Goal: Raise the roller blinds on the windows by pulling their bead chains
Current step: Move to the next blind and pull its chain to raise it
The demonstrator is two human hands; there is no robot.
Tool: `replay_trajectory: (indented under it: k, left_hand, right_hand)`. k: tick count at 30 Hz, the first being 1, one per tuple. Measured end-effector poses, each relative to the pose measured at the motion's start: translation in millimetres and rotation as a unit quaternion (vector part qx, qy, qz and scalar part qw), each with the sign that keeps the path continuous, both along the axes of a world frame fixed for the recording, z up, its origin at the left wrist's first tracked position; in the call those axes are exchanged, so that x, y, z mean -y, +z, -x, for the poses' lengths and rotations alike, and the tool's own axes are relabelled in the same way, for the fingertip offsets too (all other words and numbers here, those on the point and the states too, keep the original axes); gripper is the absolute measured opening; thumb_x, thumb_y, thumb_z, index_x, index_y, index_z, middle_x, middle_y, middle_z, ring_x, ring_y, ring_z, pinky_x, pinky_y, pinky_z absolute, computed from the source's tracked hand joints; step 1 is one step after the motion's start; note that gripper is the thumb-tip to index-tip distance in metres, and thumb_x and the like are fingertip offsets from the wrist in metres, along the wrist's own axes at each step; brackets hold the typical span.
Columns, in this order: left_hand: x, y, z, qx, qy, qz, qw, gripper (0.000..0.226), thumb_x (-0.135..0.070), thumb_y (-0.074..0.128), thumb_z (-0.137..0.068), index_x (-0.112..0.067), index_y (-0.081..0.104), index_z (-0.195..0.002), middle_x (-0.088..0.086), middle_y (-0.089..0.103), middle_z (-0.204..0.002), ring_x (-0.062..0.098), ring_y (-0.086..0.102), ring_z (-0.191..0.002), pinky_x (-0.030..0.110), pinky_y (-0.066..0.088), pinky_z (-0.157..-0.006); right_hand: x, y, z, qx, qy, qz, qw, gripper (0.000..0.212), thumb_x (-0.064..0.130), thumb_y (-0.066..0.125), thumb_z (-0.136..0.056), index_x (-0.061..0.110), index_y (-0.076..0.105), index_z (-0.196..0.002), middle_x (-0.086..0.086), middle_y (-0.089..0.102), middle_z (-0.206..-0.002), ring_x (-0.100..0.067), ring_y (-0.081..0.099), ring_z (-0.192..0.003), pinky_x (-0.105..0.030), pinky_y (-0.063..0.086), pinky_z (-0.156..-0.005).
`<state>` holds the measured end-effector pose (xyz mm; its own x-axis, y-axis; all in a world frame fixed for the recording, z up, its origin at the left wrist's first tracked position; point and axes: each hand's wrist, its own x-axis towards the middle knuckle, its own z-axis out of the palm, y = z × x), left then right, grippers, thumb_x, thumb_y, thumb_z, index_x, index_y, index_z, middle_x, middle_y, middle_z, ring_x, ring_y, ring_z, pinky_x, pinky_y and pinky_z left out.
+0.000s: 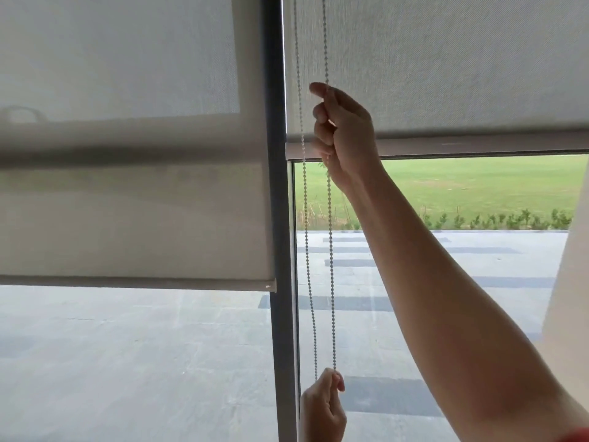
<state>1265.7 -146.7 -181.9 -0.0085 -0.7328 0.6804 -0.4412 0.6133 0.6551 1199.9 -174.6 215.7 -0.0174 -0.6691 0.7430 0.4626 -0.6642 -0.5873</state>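
Right hand (pixel 342 135) is up high, centre of the frame, fist curled shut around the right strand of the bead chain (pixel 331 250), thumb tip poking up by the beads. Left hand (pixel 322 406) sits low at bottom centre, fingers pinched closed on the bottom of the chain loop, where both strands come together. So the chain runs almost straight up and down between the two hands, its long axis vertical, just right of the dark window frame post (pixel 280 218). The free left strand hangs just beside the gripped one, and the right hand is the nearer one to the roller above.

The right blind (pixel 446 74) fills the upper right; its bottom bar (pixel 462 146) crosses behind the right hand, with grass and paving visible below it. The left blind (pixel 127 218) hangs lower, its bar ending near the post at mid-left. It looks like the right blind is partly raised with more to go.

The next pull, I'd judge, goes straight down along that right strand. Nothing blocks the path; the one thing to watch is the two strands sitting so close they could snag together.
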Motion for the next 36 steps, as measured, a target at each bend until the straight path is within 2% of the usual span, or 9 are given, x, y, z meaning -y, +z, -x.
replay_trajectory:
  k: [5,11,14,16,19,25,28,31,36]
  left_hand:
    - [1.8,-3.8,-14.3,0.042,-0.046,-0.039,0.997,0.023,-0.010,0.047,-0.090,-0.026,0.048,-0.073,-0.013,0.042,-0.047,-0.005,0.035,-0.040,0.014,0.033,-0.046]
    - [-7.0,18.3,-24.8,0.135,-0.166,-0.157,0.964,0.021,-0.046,0.063,-0.080,-0.025,0.061,-0.083,-0.008,0.050,-0.048,0.001,0.045,-0.046,0.018,0.039,-0.052]
    - [5.2,46.2,-25.7,0.184,-0.189,-0.194,0.945,0.050,-0.066,0.059,-0.077,-0.034,0.059,-0.115,-0.013,0.071,-0.090,-0.006,0.062,-0.082,0.024,0.052,-0.083]
    - [16.9,74.2,-25.9,0.184,-0.219,-0.205,0.936,0.072,-0.075,0.049,-0.076,-0.033,0.046,-0.135,-0.011,0.062,-0.127,-0.003,0.054,-0.114,0.033,0.044,-0.102]
    - [28.1,137.8,-27.7,0.067,-0.262,-0.221,0.937,0.069,-0.053,0.044,-0.076,-0.022,0.044,-0.139,0.000,0.051,-0.142,0.014,0.049,-0.125,0.028,0.042,-0.097]
    - [16.4,275.3,-24.8,-0.089,-0.298,-0.098,0.945,0.066,-0.032,0.042,-0.072,-0.013,0.044,-0.135,0.007,0.058,-0.131,0.023,0.058,-0.116,0.041,0.048,-0.091]
    - [6.6,327.4,-7.3,-0.109,-0.293,-0.023,0.950,0.045,-0.028,0.043,-0.091,-0.013,0.041,-0.133,0.007,0.065,-0.114,0.019,0.066,-0.086,0.029,0.053,-0.069]
    - [9.8,353.2,9.1,-0.155,-0.231,0.036,0.960,0.033,-0.020,0.044,-0.100,-0.007,0.045,-0.130,0.003,0.066,-0.089,0.008,0.052,-0.054,0.017,0.041,-0.046]
    - [26.8,375.8,20.0,-0.260,-0.129,0.096,0.952,0.018,-0.016,0.044,-0.100,-0.009,0.059,-0.105,-0.007,0.055,-0.061,-0.002,0.043,-0.044,0.023,0.035,-0.049]
  right_hand:
    - [-13.5,-26.9,-0.6,0.031,-0.036,0.045,0.998,0.026,0.007,0.039,-0.100,0.013,0.060,-0.088,0.007,0.034,-0.054,-0.003,0.021,-0.040,-0.019,0.013,-0.034]
    - [-16.3,-80.9,-1.9,0.047,-0.058,-0.020,0.997,0.028,0.006,0.044,-0.099,0.015,0.063,-0.081,0.006,0.030,-0.051,-0.002,0.019,-0.039,-0.015,0.013,-0.035]
    - [-15.1,-109.8,3.8,0.039,-0.092,-0.041,0.994,0.030,0.003,0.044,-0.098,0.014,0.064,-0.079,0.006,0.031,-0.049,-0.003,0.019,-0.038,-0.016,0.013,-0.035]
    - [-15.0,-127.1,9.3,0.034,-0.109,-0.056,0.992,0.029,0.003,0.044,-0.098,0.012,0.065,-0.080,0.005,0.032,-0.048,-0.003,0.020,-0.038,-0.016,0.014,-0.036]
    - [-16.0,-149.8,19.2,0.019,-0.143,-0.073,0.987,0.027,0.006,0.046,-0.098,0.012,0.066,-0.081,0.007,0.037,-0.047,-0.003,0.024,-0.038,-0.015,0.018,-0.036]
    - [-28.1,-179.7,19.2,0.004,-0.183,-0.117,0.976,0.030,0.005,0.046,-0.098,0.014,0.062,-0.074,0.011,0.031,-0.046,-0.005,0.018,-0.040,-0.015,0.017,-0.037]
    - [-29.6,-194.3,12.1,-0.013,-0.202,-0.128,0.971,0.030,0.001,0.044,-0.097,0.011,0.061,-0.074,0.012,0.031,-0.048,-0.005,0.017,-0.041,-0.016,0.016,-0.038]
    - [-28.8,-209.5,4.6,-0.029,-0.214,-0.127,0.968,0.034,0.001,0.044,-0.098,0.014,0.061,-0.073,0.009,0.030,-0.051,-0.006,0.018,-0.043,-0.017,0.015,-0.041]
    - [-26.6,-234.9,-3.7,-0.059,-0.233,-0.140,0.961,0.035,0.000,0.043,-0.097,0.012,0.060,-0.069,-0.003,0.030,-0.056,-0.007,0.020,-0.045,-0.016,0.020,-0.042]
